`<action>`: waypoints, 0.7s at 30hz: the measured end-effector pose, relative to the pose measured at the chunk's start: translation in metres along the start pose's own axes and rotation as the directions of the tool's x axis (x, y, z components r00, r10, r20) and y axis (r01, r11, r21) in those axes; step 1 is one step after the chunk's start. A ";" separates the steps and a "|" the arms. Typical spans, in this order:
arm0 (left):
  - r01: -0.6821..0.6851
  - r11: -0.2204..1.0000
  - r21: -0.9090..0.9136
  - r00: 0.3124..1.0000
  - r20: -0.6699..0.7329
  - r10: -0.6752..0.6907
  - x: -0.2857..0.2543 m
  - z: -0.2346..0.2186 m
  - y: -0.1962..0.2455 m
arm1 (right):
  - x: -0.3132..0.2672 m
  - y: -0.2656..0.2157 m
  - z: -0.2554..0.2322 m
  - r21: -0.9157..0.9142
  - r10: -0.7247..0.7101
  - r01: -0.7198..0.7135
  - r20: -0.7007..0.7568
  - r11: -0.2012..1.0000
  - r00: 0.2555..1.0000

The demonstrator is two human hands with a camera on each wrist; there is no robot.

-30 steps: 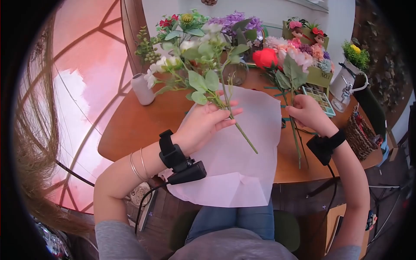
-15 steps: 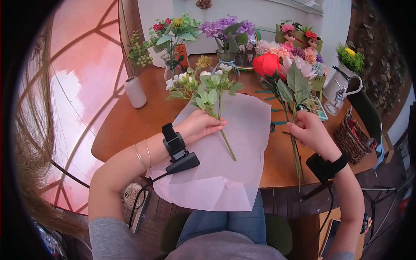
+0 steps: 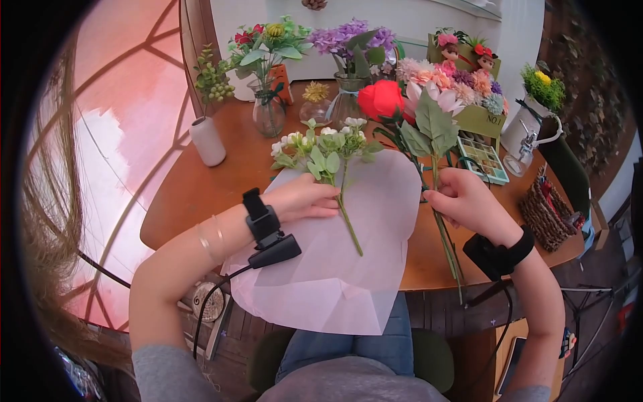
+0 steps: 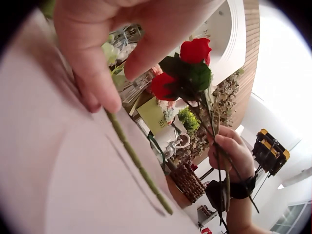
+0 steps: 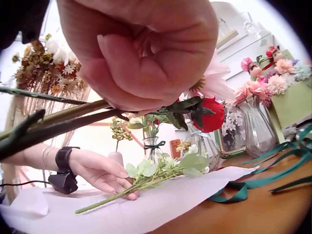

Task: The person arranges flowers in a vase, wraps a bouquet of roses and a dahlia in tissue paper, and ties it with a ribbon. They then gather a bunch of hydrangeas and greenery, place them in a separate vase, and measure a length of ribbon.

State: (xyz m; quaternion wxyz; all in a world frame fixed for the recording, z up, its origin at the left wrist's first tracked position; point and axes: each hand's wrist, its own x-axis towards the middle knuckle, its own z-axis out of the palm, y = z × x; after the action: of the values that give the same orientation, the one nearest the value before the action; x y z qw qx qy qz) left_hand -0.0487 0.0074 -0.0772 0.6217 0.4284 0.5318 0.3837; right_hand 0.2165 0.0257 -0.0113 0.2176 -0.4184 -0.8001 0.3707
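Note:
A white-flowered green spray (image 3: 325,161) lies low over the pale wrapping paper (image 3: 315,268), its stem slanting toward the front. My left hand (image 3: 305,197) holds that stem; in the left wrist view the thumb and fingers of the hand (image 4: 107,53) are around its upper part. To the right, my right hand (image 3: 465,201) grips several stems in curled fingers above the table edge. They carry a red rose (image 3: 382,100), a pale pink flower (image 3: 435,100) and grey-green leaves (image 3: 429,127). In the right wrist view the fist (image 5: 151,58) closes round these stems.
Vases of flowers (image 3: 268,114) and a white vase (image 3: 207,142) stand at the back and left. A flower box (image 3: 482,120), a tray of small compartments (image 3: 485,161) and a wicker basket (image 3: 550,214) are on the right. Green ribbon (image 5: 239,190) lies beside the paper.
The left hand has lowered the white-flowered spray from above the table toward the paper. The right hand has moved first down, then left with the rose stems, bringing the red rose nearer the spray.

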 end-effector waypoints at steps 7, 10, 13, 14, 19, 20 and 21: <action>0.080 0.845 0.529 0.989 0.063 -0.133 -0.058 -0.019 0.037 | 0.014 -0.014 0.007 -0.041 -0.047 0.050 0.073 0.998 0.996; -0.106 0.839 0.534 0.991 0.127 0.045 -0.078 -0.019 0.038 | 0.028 -0.030 0.018 -0.047 -0.086 0.090 0.098 0.995 0.992; -0.323 0.601 0.731 0.946 0.248 0.207 -0.082 -0.016 0.030 | 0.048 -0.044 0.038 -0.014 -0.093 0.096 0.141 0.995 0.986; -0.329 0.597 0.731 0.944 0.235 0.232 -0.084 -0.013 0.028 | 0.057 -0.044 0.047 -0.044 -0.110 0.118 0.146 0.992 0.983; -0.456 0.364 0.812 0.841 0.260 0.474 -0.071 -0.012 0.010 | 0.085 -0.021 0.096 -0.206 -0.024 0.088 0.297 0.975 0.955; -0.480 0.341 0.808 0.823 0.282 0.492 -0.067 -0.015 0.006 | 0.086 -0.017 0.103 -0.190 0.025 0.041 0.337 0.981 0.941; -0.503 0.317 0.804 0.805 0.302 0.511 -0.063 -0.017 0.004 | 0.087 -0.014 0.108 -0.177 0.073 -0.006 0.377 0.984 0.923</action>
State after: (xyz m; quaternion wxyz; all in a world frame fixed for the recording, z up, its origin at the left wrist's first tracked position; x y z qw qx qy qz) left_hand -0.0747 -0.0479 -0.0537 0.1710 0.8193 0.4895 0.2447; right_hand 0.0903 0.0486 -0.0654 0.0131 -0.3714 -0.8475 0.3789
